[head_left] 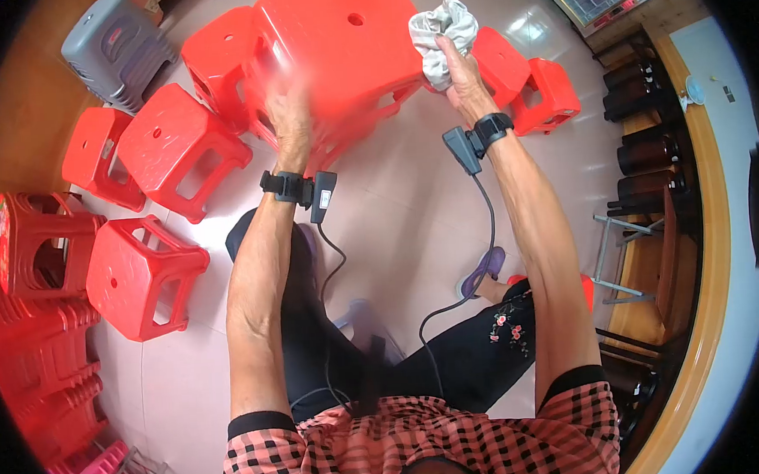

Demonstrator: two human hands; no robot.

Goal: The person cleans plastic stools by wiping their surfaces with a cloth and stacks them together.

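Observation:
A large red plastic stool (334, 33) stands in front of me at the top centre. My left hand (288, 104) is at its near left side, blurred by motion, its fingers too smeared to make out. My right hand (463, 74) is closed on a crumpled white cloth (443, 29), beside the stool's right edge. Both wrists wear a black strap with a small dark device and a cable.
Red stools stand to the left (173, 140) and right (552, 91). A grey stool (116, 45) is at the upper left. Stacked red stools (38, 349) line the left wall. Dark seats (645, 154) and a folding frame (625, 258) are at the right.

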